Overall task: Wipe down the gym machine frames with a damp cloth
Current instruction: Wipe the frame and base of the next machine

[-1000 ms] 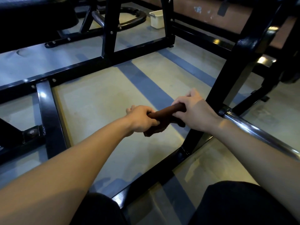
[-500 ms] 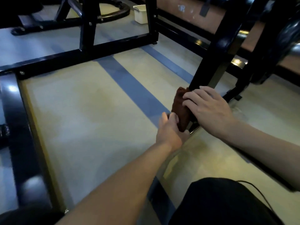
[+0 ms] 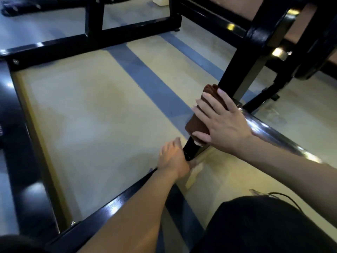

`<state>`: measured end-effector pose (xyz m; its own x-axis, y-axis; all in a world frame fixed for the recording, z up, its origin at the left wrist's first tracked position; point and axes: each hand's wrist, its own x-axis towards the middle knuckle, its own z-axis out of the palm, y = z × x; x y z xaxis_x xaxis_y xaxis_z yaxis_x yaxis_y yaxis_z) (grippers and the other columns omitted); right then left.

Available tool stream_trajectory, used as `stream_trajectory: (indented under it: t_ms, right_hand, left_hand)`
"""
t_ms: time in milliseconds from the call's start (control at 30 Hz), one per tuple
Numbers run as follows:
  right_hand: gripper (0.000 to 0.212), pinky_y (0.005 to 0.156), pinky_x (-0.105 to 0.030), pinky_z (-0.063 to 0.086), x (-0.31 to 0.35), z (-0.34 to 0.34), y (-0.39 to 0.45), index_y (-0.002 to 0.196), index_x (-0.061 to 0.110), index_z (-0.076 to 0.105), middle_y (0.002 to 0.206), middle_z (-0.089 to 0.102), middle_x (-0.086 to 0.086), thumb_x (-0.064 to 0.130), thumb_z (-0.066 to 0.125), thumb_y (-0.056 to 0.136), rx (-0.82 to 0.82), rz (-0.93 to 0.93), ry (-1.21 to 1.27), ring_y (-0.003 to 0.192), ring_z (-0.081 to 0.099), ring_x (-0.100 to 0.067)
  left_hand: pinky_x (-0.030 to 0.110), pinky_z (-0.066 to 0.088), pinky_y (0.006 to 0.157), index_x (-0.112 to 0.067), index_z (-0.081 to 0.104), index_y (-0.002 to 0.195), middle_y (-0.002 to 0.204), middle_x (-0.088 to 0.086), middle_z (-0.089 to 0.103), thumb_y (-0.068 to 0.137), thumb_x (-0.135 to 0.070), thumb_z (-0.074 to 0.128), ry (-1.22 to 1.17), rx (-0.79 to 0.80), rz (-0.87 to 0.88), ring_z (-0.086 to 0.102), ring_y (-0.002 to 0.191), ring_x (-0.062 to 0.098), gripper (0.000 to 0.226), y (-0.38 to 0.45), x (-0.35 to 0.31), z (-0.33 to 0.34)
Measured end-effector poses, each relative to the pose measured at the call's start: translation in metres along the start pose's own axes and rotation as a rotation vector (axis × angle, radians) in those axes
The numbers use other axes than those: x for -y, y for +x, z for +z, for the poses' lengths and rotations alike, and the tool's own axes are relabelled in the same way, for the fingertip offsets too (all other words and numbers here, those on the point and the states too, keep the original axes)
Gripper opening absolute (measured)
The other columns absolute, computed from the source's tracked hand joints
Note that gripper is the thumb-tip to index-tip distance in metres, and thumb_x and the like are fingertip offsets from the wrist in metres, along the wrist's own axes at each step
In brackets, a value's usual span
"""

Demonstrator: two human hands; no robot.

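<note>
**Pressing cloth against slanted frame post**

Right hand point(image 3: 221, 123) lies flat with fingers straight and spread, pressing a brown cloth point(image 3: 197, 123) against the black slanted post point(image 3: 242, 70) of the machine frame. Cloth is folded or rolled into a long shape and runs along the near-left face of the post, low down, its far end showing past the fingertips. Thumb lies across the cloth's near end.

Left hand point(image 3: 173, 158) sits just below the cloth, at the foot of the same post where it meets the black base rail point(image 3: 109, 207). Its fingers curl toward the post; whether they grip it I cannot tell, since the image is blurred there. It is not touching the cloth.

A chrome bar point(image 3: 273, 136) runs from the post toward the near right, under the right forearm. Floor point(image 3: 91, 115) is pale with blue stripes. A white bin point(image 3: 160, 1) stands at the far edge.
</note>
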<state>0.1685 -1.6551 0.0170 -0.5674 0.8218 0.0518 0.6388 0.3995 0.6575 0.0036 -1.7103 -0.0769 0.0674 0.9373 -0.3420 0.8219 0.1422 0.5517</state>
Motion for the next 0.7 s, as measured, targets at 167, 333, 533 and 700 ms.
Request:
stream_trajectory:
  t_ms: [167,333,533,700]
  right_hand:
    - [0.101,0.128,-0.055,-0.001,0.063,0.039,-0.014,0.156,0.009,0.043,0.165,0.035,-0.014,0.085,0.036,0.09,0.05,-0.091,0.051,0.158,0.016,-0.033]
    - [0.067,0.129,-0.053,0.008,0.106,0.061,-0.031,0.148,0.012,0.053,0.16,0.043,-0.014,0.06,0.038,0.103,-0.009,-0.146,0.177,0.157,0.023,-0.033]
    - [0.054,0.128,-0.057,-0.001,0.037,0.023,-0.016,0.138,0.018,0.063,0.163,0.04,-0.01,0.041,0.058,0.089,-0.207,0.06,0.152,0.158,0.022,-0.028]
    - [0.044,0.127,-0.054,0.004,0.061,0.036,-0.017,0.125,0.016,0.065,0.166,0.035,-0.007,0.045,0.048,0.095,-0.256,0.19,0.22,0.158,0.019,-0.023]
  left_hand:
    - [0.034,0.05,0.083,-0.012,0.062,0.126,0.124,0.011,0.066,0.084,-0.054,0.077,0.171,0.268,-0.239,0.066,0.112,0.032,0.061,-0.007,0.049,-0.005]
    - [0.036,0.055,0.081,-0.011,0.062,0.122,0.119,0.011,0.066,0.085,-0.05,0.079,0.218,0.282,-0.226,0.066,0.106,0.031,0.056,-0.004,0.052,-0.006]
    - [0.035,0.048,0.076,-0.009,0.062,0.124,0.122,0.014,0.066,0.085,-0.042,0.08,0.207,0.276,-0.226,0.066,0.11,0.035,0.054,-0.003,0.05,-0.005]
    - [0.035,0.05,0.076,-0.012,0.063,0.115,0.121,0.014,0.067,0.084,-0.038,0.08,0.194,0.252,-0.237,0.066,0.11,0.035,0.043,0.0,0.049,-0.003]
